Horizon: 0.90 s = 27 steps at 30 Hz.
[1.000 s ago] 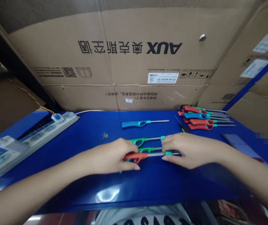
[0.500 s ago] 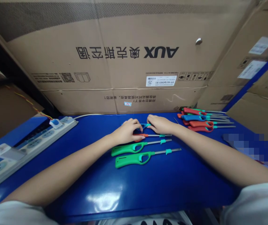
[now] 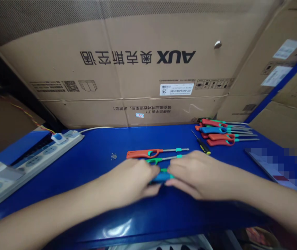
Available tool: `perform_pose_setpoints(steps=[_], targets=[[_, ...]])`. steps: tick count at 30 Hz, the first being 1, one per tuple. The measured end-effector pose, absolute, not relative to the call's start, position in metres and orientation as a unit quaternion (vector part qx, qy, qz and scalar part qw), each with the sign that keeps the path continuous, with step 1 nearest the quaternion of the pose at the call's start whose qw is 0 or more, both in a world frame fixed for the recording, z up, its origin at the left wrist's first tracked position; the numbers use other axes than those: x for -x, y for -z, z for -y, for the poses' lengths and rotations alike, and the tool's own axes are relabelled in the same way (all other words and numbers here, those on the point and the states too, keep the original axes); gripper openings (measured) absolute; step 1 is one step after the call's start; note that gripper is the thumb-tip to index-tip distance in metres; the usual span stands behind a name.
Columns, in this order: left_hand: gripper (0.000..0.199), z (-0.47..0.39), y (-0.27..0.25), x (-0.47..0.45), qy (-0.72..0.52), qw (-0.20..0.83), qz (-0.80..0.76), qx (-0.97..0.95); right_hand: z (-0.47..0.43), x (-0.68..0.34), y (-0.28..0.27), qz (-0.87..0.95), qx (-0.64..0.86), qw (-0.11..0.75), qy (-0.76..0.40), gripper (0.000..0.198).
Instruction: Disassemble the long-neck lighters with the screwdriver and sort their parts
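A blue long-necked lighter is gripped between my two hands near the middle of the table, blurred by motion. My left hand is closed on its handle, and my right hand pinches its neck end. Most of that lighter is hidden by my fingers. Just beyond, a green lighter lies partly covered by both hands. Farther back rests an orange lighter in full view, its metal tube pointing right. A bit of another green lighter shows between my hands.
Small screws lie in a heap left of the orange lighter. Behind my right hand is a black-and-yellow screwdriver. Several lighters are piled at the back right. A white power strip runs along the left; a cardboard wall stands behind.
Both hands have come nearer to me, carrying the blue lighter from behind the orange one to in front of the row. The screws and the screwdriver are now uncovered.
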State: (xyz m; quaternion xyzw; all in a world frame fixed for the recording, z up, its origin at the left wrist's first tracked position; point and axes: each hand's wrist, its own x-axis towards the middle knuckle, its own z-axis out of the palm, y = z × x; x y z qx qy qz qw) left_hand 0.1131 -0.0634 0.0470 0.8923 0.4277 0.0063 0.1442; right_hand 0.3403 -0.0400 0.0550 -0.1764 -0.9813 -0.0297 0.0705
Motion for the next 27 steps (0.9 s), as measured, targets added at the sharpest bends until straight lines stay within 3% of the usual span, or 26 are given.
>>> perform_pose_setpoints(steps=[4, 6, 10, 16, 22, 27], targets=[[0.021, 0.113, -0.049, -0.096, 0.032, 0.293, -0.451, -0.843, 0.090, -0.358, -0.046, 0.987, 0.127, 0.043, 0.091, 0.030], [0.021, 0.121, -0.046, -0.086, 0.017, 0.312, -0.474, -0.823, 0.095, -0.366, -0.037, 0.982, 0.159, 0.048, 0.093, 0.028], [0.022, 0.101, -0.039, -0.077, -0.015, 0.286, -0.477, -0.831, 0.062, -0.376, -0.029, 0.966, 0.250, 0.059, -0.017, 0.024], [0.040, 0.039, -0.023, -0.072, -0.111, 0.145, -0.449, -0.875, -0.017, -0.384, -0.026, 0.908, 0.369, 0.085, -0.177, 0.028], [0.032, -0.017, -0.004, -0.068, -0.126, 0.114, -0.422, -0.891, -0.072, -0.377, 0.007, 0.903, 0.391, 0.113, -0.135, 0.028], [0.039, -0.041, 0.007, -0.066, -0.121, 0.149, -0.400, -0.896, -0.080, -0.371, 0.032, 0.911, 0.379, 0.134, -0.089, 0.030]])
